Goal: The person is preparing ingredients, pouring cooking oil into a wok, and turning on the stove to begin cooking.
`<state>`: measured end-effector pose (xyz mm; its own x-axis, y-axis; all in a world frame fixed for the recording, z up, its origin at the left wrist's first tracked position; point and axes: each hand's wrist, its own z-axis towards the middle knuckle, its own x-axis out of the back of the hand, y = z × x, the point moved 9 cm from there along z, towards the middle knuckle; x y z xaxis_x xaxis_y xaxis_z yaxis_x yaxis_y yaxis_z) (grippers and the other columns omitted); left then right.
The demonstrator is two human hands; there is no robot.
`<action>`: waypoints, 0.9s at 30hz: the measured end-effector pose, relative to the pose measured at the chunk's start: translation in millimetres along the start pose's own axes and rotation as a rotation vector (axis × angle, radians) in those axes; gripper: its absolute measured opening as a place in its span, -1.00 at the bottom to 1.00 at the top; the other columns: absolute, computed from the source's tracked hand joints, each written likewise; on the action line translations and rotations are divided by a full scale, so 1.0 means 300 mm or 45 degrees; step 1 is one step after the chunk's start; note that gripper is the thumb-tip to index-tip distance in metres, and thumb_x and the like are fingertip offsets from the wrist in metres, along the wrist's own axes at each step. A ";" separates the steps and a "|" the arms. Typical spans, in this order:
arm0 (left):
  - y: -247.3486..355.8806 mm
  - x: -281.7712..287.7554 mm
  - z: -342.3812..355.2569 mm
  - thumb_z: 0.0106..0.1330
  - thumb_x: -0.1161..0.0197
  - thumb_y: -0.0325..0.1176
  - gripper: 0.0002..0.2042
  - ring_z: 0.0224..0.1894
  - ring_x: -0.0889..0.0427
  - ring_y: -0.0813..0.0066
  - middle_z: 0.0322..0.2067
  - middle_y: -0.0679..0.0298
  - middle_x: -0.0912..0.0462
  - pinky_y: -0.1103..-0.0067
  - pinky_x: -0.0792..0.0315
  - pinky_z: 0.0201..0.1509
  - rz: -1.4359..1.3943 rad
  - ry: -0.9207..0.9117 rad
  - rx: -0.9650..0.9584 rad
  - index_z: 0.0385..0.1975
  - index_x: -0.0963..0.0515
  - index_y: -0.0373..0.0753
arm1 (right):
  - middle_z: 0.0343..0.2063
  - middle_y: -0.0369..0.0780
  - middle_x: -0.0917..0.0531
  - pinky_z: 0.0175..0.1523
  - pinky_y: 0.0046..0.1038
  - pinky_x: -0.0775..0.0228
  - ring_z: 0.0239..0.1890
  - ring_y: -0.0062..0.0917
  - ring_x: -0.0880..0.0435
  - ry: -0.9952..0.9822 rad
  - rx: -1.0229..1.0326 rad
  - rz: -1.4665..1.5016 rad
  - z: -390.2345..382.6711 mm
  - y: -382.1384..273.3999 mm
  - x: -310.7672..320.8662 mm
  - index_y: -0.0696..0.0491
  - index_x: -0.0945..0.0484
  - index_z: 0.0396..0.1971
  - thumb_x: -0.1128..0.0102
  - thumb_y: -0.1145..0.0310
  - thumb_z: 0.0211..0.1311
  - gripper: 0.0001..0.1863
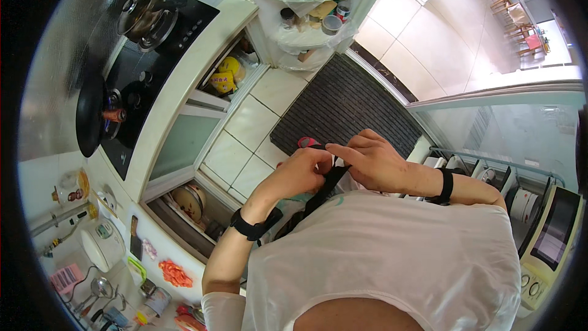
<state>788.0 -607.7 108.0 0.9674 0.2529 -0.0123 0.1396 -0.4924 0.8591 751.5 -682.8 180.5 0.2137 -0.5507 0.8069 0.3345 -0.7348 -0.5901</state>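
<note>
In front of my waist, my left hand (296, 176) and my right hand (372, 162) come close together. A black strap (327, 188) runs down between them toward my white shirt. The fingers of both hands are closed in a pinch on its upper part. Whether it belongs to a larger thing is hidden by my hands and shirt. A small pink-red thing (308, 142) shows just beyond my left fingers; its kind is unclear. I wear a black band (247, 225) on my left wrist and another (446, 185) on my right.
A black hob (138, 95) at left bears a lidded pot (139, 13) and a wok (92, 116). A cleaver (135, 239) and chopped red food (176, 273) lie on the counter. A ribbed dark mat (346, 107) lies ahead; a microwave (551, 245) stands at right. Open cabinet compartments (236, 64) face me.
</note>
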 end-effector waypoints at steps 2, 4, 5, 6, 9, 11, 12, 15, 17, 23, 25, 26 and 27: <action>0.019 -0.008 0.021 -0.08 -0.10 -0.63 -0.90 -0.51 -0.37 0.60 -0.65 0.30 -0.42 0.60 -0.32 -0.40 0.083 -0.020 -0.104 -0.52 -0.43 -0.38 | -0.50 -0.35 -0.57 -0.18 -0.47 -0.20 -0.42 -0.49 -0.45 0.119 0.013 -0.124 -0.003 -0.017 0.029 0.08 -0.36 0.03 -0.11 0.52 -0.18 -0.41; 0.017 -0.029 0.043 -0.09 -0.09 -0.63 -0.91 -0.52 -0.34 0.61 -0.66 0.31 -0.41 0.60 -0.30 -0.42 0.163 -0.031 -0.206 -0.54 -0.43 -0.39 | -0.49 -0.33 -0.57 -0.15 -0.43 -0.25 -0.37 -0.48 -0.50 0.121 0.009 -0.139 -0.012 -0.015 0.025 0.11 -0.37 0.02 -0.14 0.53 -0.20 -0.41; 0.016 -0.042 0.060 -0.10 -0.10 -0.62 -0.93 -0.56 -0.38 0.57 -0.67 0.29 -0.43 0.60 -0.30 -0.47 0.166 -0.011 -0.302 -0.57 -0.44 -0.37 | -0.49 -0.30 -0.57 -0.11 -0.39 -0.31 -0.32 -0.46 -0.54 0.120 0.006 -0.154 -0.015 -0.013 0.022 0.15 -0.38 0.01 -0.17 0.54 -0.21 -0.40; 0.037 -0.049 0.066 -0.11 -0.10 -0.61 -0.95 -0.60 -0.41 0.53 -0.68 0.27 -0.45 0.60 -0.30 -0.52 0.167 0.005 -0.398 -0.60 -0.45 -0.36 | -0.49 -0.30 -0.57 -0.11 -0.39 -0.31 -0.32 -0.46 -0.54 0.122 0.002 -0.155 -0.019 -0.009 0.020 0.15 -0.38 0.01 -0.17 0.54 -0.21 -0.40; 0.017 -0.056 0.086 -0.10 -0.09 -0.62 -0.96 -0.61 -0.40 0.58 -0.68 0.33 -0.44 0.64 -0.26 -0.56 -0.082 -0.069 -0.169 -0.62 -0.44 -0.35 | -0.47 -0.26 -0.55 -0.14 -0.36 -0.33 -0.34 -0.40 -0.53 0.238 0.016 -0.145 -0.032 -0.013 0.051 0.15 -0.37 -0.01 -0.21 0.55 -0.21 -0.41; 0.038 -0.065 0.069 -0.09 -0.08 -0.63 -0.94 -0.61 -0.38 0.60 -0.66 0.34 -0.44 0.65 -0.25 -0.57 -0.210 -0.093 -0.104 -0.58 -0.44 -0.35 | -0.46 -0.24 -0.52 -0.14 -0.33 -0.34 -0.38 -0.36 -0.51 0.269 0.006 -0.027 -0.040 -0.018 0.076 0.15 -0.35 -0.02 -0.23 0.56 -0.20 -0.42; 0.031 -0.071 0.062 -0.08 -0.07 -0.63 -0.91 -0.62 -0.37 0.63 -0.65 0.36 -0.44 0.66 -0.24 -0.58 -0.343 -0.111 -0.038 -0.54 -0.44 -0.35 | -0.46 -0.24 -0.52 -0.14 -0.33 -0.34 -0.38 -0.36 -0.51 0.269 0.004 -0.027 -0.042 -0.020 0.076 0.15 -0.35 -0.02 -0.23 0.56 -0.20 -0.42; 0.026 -0.090 0.044 -0.05 -0.06 -0.63 -0.80 -0.64 -0.35 0.66 -0.66 0.37 -0.41 0.68 -0.20 -0.61 -0.518 -0.238 0.020 -0.37 -0.41 -0.36 | -0.46 -0.24 -0.52 -0.19 -0.33 -0.35 -0.40 -0.33 -0.50 0.258 -0.065 0.060 -0.052 -0.007 0.066 0.15 -0.34 -0.03 -0.23 0.57 -0.17 -0.44; 0.039 -0.094 0.041 -0.05 -0.06 -0.63 -0.74 -0.65 -0.34 0.65 -0.66 0.37 -0.39 0.68 -0.19 -0.62 -0.560 -0.271 0.047 -0.28 -0.37 -0.37 | -0.44 -0.20 -0.49 -0.14 -0.30 -0.35 -0.33 -0.30 -0.49 0.184 -0.152 0.221 -0.067 0.024 0.032 0.03 -0.32 0.05 -0.16 0.53 -0.07 -0.44; 0.005 -0.103 0.030 0.03 -0.06 -0.57 -0.62 -0.67 -0.33 0.65 -0.67 0.39 -0.35 0.69 -0.19 -0.63 -0.577 -0.264 0.158 -0.09 -0.27 -0.36 | -0.34 -0.21 -0.56 -0.01 -0.29 -0.36 -0.17 -0.28 -0.51 0.111 -0.001 0.176 -0.084 -0.005 0.016 0.01 -0.27 0.12 -0.20 0.53 -0.09 -0.35; -0.007 -0.097 0.028 0.09 -0.08 -0.53 -0.63 -0.68 -0.30 0.67 -0.66 0.42 -0.33 0.70 -0.20 -0.62 -0.554 -0.227 0.204 -0.06 -0.26 -0.32 | -0.32 -0.22 -0.57 0.03 -0.28 -0.34 -0.13 -0.27 -0.50 0.042 -0.016 0.238 -0.093 -0.007 0.009 0.01 -0.25 0.14 -0.22 0.52 -0.09 -0.32; 0.001 -0.095 0.026 0.10 -0.09 -0.51 -0.64 -0.68 -0.31 0.66 -0.65 0.41 -0.34 0.70 -0.21 -0.62 -0.548 -0.229 0.193 -0.06 -0.27 -0.33 | -0.30 -0.23 -0.58 0.07 -0.27 -0.33 -0.08 -0.27 -0.49 -0.029 -0.033 0.299 -0.096 -0.007 -0.007 0.00 -0.23 0.17 -0.24 0.50 -0.09 -0.29; 0.007 -0.095 0.026 0.12 -0.09 -0.50 -0.65 -0.68 -0.31 0.66 -0.63 0.41 -0.36 0.70 -0.21 -0.62 -0.542 -0.231 0.182 -0.07 -0.27 -0.34 | -0.30 -0.23 -0.58 0.07 -0.27 -0.33 -0.08 -0.27 -0.49 -0.027 -0.032 0.299 -0.098 -0.007 -0.008 0.00 -0.23 0.17 -0.24 0.50 -0.09 -0.29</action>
<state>762.4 -622.5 106.2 0.8373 0.3140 -0.4475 0.5467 -0.4892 0.6796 723.4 -691.6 179.1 0.3025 -0.6996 0.6474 0.2501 -0.5972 -0.7621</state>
